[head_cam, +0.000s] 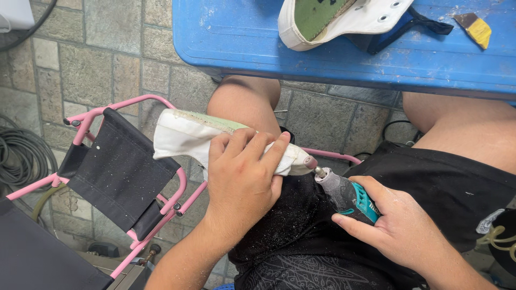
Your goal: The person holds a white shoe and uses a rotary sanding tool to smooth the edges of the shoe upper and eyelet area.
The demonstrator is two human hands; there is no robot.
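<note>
My left hand [244, 177] grips a white shoe [183, 137] with a pale green sole, held sideways over my left thigh. My right hand [400, 228] holds a grey and teal rotary tool [346, 194], whose small pink tip touches the shoe's end near my left fingers. Dust specks cover my black shorts [301, 225] below the tool.
A blue plastic table [242, 37] stands in front, carrying a second white shoe [344, 19], a dark strap and a yellow scraper [474, 27]. A pink-framed folding stool with black fabric [121, 172] stands to my left on stone paving. Coiled cable [19, 158] lies at far left.
</note>
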